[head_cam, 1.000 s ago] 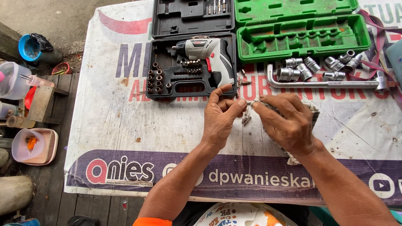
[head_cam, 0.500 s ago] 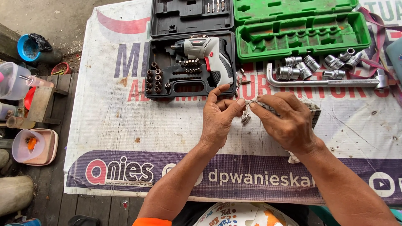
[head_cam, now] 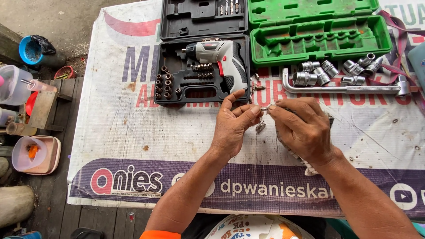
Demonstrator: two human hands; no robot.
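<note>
Left hand [head_cam: 234, 124] and right hand [head_cam: 301, 130] pinching one small metal bit [head_cam: 266, 107] between fingertips, mid-banner [head_cam: 133, 132], cordless screwdriver [head_cam: 219, 59] in black case [head_cam: 177, 66] toward far edge

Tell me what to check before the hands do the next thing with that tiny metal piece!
1. Left hand pinches the small metal piece: ok.
2. Right hand meets it at the fingertips: ok.
3. Which kind of piece it is: cannot tell, too small.
4. Cordless screwdriver seated in its black case: ok.
5. Sockets back in the green case: not ok, loose on the banner.
</note>
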